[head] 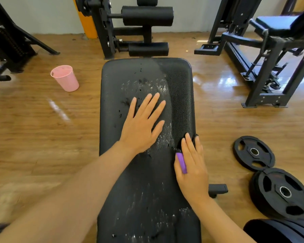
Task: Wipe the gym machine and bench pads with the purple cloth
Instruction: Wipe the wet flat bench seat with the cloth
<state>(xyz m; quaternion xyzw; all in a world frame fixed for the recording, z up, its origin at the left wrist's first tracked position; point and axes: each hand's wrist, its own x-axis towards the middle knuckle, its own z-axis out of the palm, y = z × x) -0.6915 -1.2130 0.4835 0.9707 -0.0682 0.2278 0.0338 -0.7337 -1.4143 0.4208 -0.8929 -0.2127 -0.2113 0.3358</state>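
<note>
Your left hand (140, 125) lies flat and spread on the middle of the bench pad (146, 172), fingers pointing toward one o'clock, palm on the white residue (161, 88). Your right hand (191, 165) presses straight-fingered on the pad's right edge at about four o'clock from the left, with the purple cloth (181, 163) trapped under it; only a narrow strip shows, its tip looking dark and soiled.

The risk, as I judge it: with so little cloth exposed you may smear the residue with bare skin, and a dirty fold could drag grime back over the pad. The cloth sits at the very edge, so a hard stroke might push it off.

A pink bucket (65, 78) stands on the floor at ten o'clock, two weight plates (270, 176) lie at four o'clock, and roller pads (147, 15) rise at twelve. None blocks the pad.
</note>
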